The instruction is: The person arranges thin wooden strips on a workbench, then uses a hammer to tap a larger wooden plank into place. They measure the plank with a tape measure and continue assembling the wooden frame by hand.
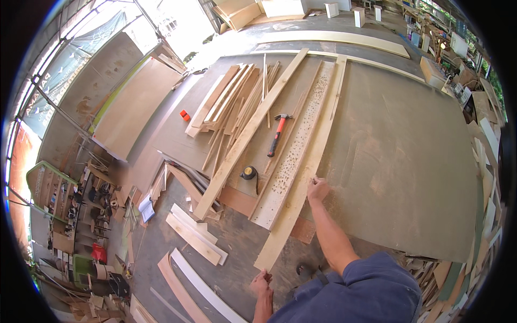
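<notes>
A long pale wooden board [295, 215] runs away from me across the work surface. Fingers of my left hand [262, 283] are closed at its near end, by the corner. My right hand [318, 190] is curled against the board's right edge, farther up; its fingertips are partly hidden. Left of the board lies a long, narrow white speckled panel [296, 145] with brown strips along its sides. A claw hammer [278, 135] with a red and black handle rests beside that panel, and a black and yellow tape measure [249, 173] sits nearer to me.
Another long board [253, 132] lies slantwise beside a heap of thin wood strips [237, 102]. An orange object [184, 115] is left of the heap. Offcuts [196, 234] lie at the near left, and a large brown sheet surface [398, 172] spreads to the right.
</notes>
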`<action>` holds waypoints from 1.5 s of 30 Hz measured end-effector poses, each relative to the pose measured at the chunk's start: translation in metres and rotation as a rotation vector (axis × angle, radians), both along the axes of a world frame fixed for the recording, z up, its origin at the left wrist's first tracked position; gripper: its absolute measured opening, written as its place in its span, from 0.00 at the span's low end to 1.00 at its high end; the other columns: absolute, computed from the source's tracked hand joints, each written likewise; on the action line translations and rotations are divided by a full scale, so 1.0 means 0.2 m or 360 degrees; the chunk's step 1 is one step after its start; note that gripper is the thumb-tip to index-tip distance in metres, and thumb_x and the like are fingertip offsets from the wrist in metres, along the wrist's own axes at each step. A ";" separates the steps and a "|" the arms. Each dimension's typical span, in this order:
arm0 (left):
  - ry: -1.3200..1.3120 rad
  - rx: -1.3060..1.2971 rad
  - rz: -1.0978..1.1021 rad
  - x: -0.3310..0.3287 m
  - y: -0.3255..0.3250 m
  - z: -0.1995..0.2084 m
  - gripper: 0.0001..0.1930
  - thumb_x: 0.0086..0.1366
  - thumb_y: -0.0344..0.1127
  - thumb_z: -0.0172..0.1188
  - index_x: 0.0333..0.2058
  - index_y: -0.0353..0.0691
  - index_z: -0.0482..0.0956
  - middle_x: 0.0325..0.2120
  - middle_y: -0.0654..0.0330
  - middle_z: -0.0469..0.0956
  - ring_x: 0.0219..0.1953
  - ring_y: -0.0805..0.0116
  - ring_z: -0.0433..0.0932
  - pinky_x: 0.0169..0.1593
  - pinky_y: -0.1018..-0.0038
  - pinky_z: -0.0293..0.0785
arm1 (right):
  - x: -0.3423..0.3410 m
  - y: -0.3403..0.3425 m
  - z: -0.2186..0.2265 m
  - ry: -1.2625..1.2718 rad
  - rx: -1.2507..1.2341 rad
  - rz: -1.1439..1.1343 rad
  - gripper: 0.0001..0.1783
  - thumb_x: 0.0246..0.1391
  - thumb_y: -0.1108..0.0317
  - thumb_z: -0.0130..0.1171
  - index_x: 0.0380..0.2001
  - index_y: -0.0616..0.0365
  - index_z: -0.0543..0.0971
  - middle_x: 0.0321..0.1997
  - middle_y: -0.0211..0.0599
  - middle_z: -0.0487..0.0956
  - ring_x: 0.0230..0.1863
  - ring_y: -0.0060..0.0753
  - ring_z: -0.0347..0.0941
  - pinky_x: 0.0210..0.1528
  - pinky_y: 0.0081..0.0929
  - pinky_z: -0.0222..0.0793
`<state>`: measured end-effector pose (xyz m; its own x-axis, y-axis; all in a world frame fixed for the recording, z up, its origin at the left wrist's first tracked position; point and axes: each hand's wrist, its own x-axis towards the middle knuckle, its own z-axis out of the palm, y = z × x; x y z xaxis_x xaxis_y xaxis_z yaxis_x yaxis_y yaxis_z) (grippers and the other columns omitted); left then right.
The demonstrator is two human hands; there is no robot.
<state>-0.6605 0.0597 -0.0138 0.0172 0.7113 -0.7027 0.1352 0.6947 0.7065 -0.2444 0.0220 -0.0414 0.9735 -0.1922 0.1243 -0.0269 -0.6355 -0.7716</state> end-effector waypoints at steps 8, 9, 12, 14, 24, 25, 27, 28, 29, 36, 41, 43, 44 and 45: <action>0.0041 -0.0073 0.0033 0.09 0.03 0.01 0.08 0.61 0.31 0.69 0.27 0.34 0.80 0.19 0.59 0.78 0.18 0.67 0.77 0.24 0.74 0.74 | 0.07 0.02 -0.19 -0.0088 0.0190 -0.0309 0.08 0.45 0.68 0.70 0.22 0.61 0.82 0.28 0.45 0.81 0.30 0.50 0.79 0.35 0.41 0.73; 0.0073 -0.0094 0.0034 0.10 0.03 0.04 0.08 0.61 0.30 0.68 0.27 0.34 0.80 0.19 0.59 0.78 0.18 0.67 0.77 0.23 0.74 0.74 | 0.06 0.03 -0.17 -0.0082 0.0195 -0.0314 0.08 0.45 0.68 0.70 0.22 0.61 0.83 0.27 0.45 0.81 0.29 0.49 0.79 0.35 0.41 0.73; 0.0104 -0.0108 0.0009 0.14 0.04 0.03 0.08 0.62 0.30 0.68 0.27 0.34 0.80 0.19 0.58 0.78 0.18 0.66 0.76 0.24 0.74 0.73 | 0.08 0.05 -0.08 -0.0070 0.0232 -0.0327 0.06 0.45 0.70 0.70 0.23 0.61 0.83 0.26 0.44 0.81 0.29 0.48 0.79 0.34 0.39 0.73; 0.0052 -0.0122 -0.0008 0.19 0.05 0.01 0.08 0.62 0.30 0.67 0.27 0.33 0.80 0.20 0.58 0.78 0.18 0.66 0.76 0.24 0.73 0.73 | 0.14 0.04 -0.06 -0.0072 0.0277 -0.0323 0.05 0.46 0.71 0.69 0.23 0.60 0.83 0.26 0.43 0.81 0.28 0.47 0.79 0.34 0.37 0.73; 0.0036 -0.0077 -0.0043 0.29 0.04 -0.04 0.09 0.62 0.30 0.67 0.28 0.30 0.78 0.21 0.56 0.78 0.19 0.65 0.76 0.24 0.74 0.71 | 0.28 0.00 -0.10 -0.0163 0.0187 -0.0205 0.05 0.51 0.71 0.67 0.26 0.61 0.84 0.28 0.45 0.82 0.29 0.46 0.79 0.33 0.39 0.73; 0.0025 -0.0054 -0.0033 0.28 0.03 -0.04 0.10 0.62 0.30 0.67 0.28 0.30 0.78 0.21 0.56 0.78 0.18 0.66 0.76 0.23 0.74 0.71 | 0.27 0.01 -0.08 -0.0111 0.0191 -0.0197 0.05 0.51 0.70 0.67 0.26 0.61 0.84 0.28 0.45 0.82 0.29 0.46 0.79 0.33 0.39 0.73; 0.0034 -0.0018 -0.0075 0.29 0.04 -0.03 0.09 0.62 0.30 0.68 0.28 0.30 0.78 0.20 0.57 0.78 0.18 0.67 0.76 0.24 0.74 0.71 | 0.26 0.00 -0.06 -0.0051 0.0194 -0.0185 0.07 0.53 0.69 0.66 0.26 0.61 0.84 0.29 0.45 0.82 0.29 0.46 0.79 0.33 0.39 0.73; 0.0035 0.0001 -0.0096 0.29 0.04 -0.03 0.09 0.62 0.30 0.68 0.28 0.31 0.78 0.20 0.57 0.78 0.19 0.67 0.76 0.24 0.74 0.71 | 0.25 -0.01 -0.06 -0.0044 0.0195 -0.0183 0.07 0.53 0.68 0.66 0.26 0.61 0.84 0.29 0.45 0.82 0.30 0.46 0.79 0.33 0.39 0.73; 0.0038 -0.0002 -0.0077 0.28 0.02 -0.03 0.09 0.62 0.30 0.68 0.28 0.31 0.78 0.20 0.57 0.78 0.19 0.67 0.76 0.24 0.74 0.71 | 0.25 -0.01 -0.05 -0.0037 0.0195 -0.0181 0.08 0.54 0.68 0.66 0.26 0.61 0.84 0.29 0.45 0.82 0.30 0.46 0.79 0.33 0.39 0.73; 0.0075 0.0037 -0.0084 0.15 0.03 -0.03 0.10 0.62 0.31 0.68 0.27 0.33 0.79 0.19 0.58 0.78 0.19 0.68 0.76 0.25 0.74 0.72 | 0.11 0.01 -0.05 -0.0056 0.0199 -0.0155 0.08 0.54 0.67 0.66 0.26 0.61 0.84 0.29 0.44 0.81 0.30 0.46 0.78 0.35 0.38 0.72; 0.0108 0.0049 -0.0062 0.11 0.03 0.01 0.09 0.62 0.31 0.68 0.26 0.33 0.79 0.19 0.57 0.78 0.19 0.68 0.76 0.25 0.74 0.72 | 0.05 0.01 -0.04 -0.0062 0.0214 -0.0172 0.08 0.55 0.68 0.65 0.26 0.61 0.83 0.28 0.44 0.82 0.29 0.46 0.79 0.34 0.39 0.72; 0.0101 0.0042 -0.0058 0.10 0.03 0.00 0.09 0.62 0.31 0.68 0.26 0.33 0.79 0.19 0.57 0.78 0.19 0.68 0.76 0.25 0.75 0.72 | 0.06 0.03 -0.06 -0.0005 0.0332 -0.0225 0.08 0.54 0.69 0.65 0.26 0.61 0.83 0.27 0.44 0.81 0.29 0.47 0.79 0.33 0.40 0.72; 0.0104 0.0042 -0.0048 0.10 0.03 -0.01 0.09 0.62 0.31 0.68 0.26 0.33 0.79 0.19 0.57 0.78 0.19 0.68 0.76 0.25 0.75 0.72 | 0.07 0.03 -0.07 0.0024 0.0391 -0.0251 0.08 0.54 0.69 0.65 0.25 0.61 0.83 0.26 0.44 0.81 0.29 0.47 0.79 0.33 0.40 0.72; 0.0106 0.0036 -0.0036 0.11 0.02 0.00 0.09 0.62 0.31 0.68 0.26 0.33 0.79 0.19 0.57 0.78 0.19 0.68 0.76 0.25 0.74 0.72 | 0.08 0.03 -0.08 -0.0001 0.0324 -0.0248 0.08 0.54 0.69 0.65 0.25 0.61 0.82 0.26 0.45 0.81 0.29 0.47 0.79 0.33 0.40 0.72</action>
